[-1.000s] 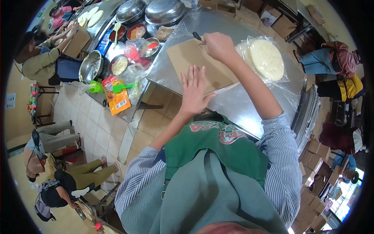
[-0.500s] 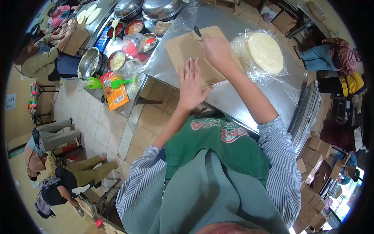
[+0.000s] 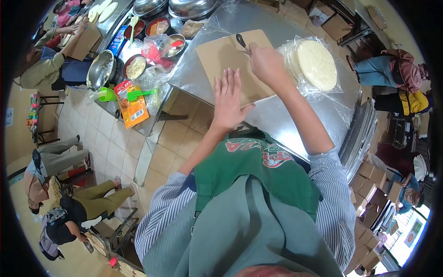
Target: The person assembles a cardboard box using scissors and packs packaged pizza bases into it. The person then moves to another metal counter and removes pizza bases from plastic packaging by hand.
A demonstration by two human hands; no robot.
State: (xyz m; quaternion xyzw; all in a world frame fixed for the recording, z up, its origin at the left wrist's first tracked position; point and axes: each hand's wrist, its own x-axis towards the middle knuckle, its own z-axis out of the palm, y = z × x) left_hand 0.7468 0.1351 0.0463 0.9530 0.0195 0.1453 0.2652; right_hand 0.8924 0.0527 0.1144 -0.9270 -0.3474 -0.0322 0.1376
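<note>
Upper centre of frame: metal desk [image 3: 272, 115]. Lying on it: brown cardboard sheet [image 3: 219, 56]. Right of the sheet: plastic-wrapped stack of pale rounds [image 3: 316, 64]. Flat on the sheet's lower left, gripping nothing, placement unchanged: left hand [image 3: 228, 104]. Clenched around black-handled tool [image 3: 240, 40], now farther from the sheet's upper edge: right hand [image 3: 267, 64]. Judged meaning: tool advance across a steadied sheet; cut not discernible.

Cardboard [image 3: 226, 55] lies on a table [image 3: 300, 127], the left hand [image 3: 227, 106] upon its near side. Just right of the cardboard sits a stack of flatbreads [image 3: 316, 64]; well left, a pouch [image 3: 129, 99]; farther left, a pan [image 3: 95, 74].
</note>
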